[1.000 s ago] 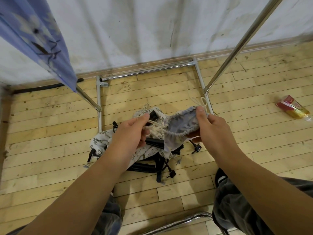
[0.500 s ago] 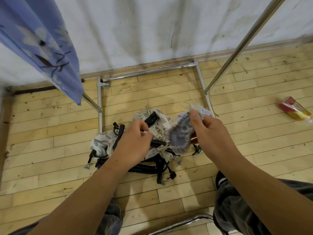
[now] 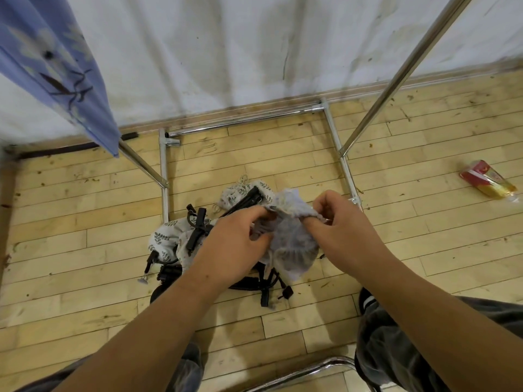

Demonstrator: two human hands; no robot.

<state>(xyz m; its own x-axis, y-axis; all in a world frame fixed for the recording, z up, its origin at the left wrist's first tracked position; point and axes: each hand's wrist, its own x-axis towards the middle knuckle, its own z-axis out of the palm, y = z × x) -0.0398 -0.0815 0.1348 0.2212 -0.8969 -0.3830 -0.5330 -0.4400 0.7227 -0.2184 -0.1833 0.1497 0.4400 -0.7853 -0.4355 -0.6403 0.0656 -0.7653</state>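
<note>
1. Pouch [image 3: 294,244]: small grey-white cloth drawstring pouch, bunched up, held in the air between both hands, directly above the backpack [image 3: 169,241], clear of the floor [image 3: 85,250].
2. Left hand [image 3: 235,244]: fingers [image 3: 256,215] curled, grasping the pouch's left edge.
3. Right hand [image 3: 345,224]: fingers [image 3: 321,203] curled, pinching the pouch's upper right edge.
4. Backpack: leaf print, black straps, crumpled on the wooden floor inside the rack base.
5. Rack [image 3: 249,120]: chrome tubes, rear bar just beside the white wall [image 3: 226,52], slanted poles left and right.
6. Blue flowered cloth [image 3: 56,66]: hangs top left, over the left pole.
7. Red-yellow packet [image 3: 486,183]: on the floor far right, well apart from the backpack.
</note>
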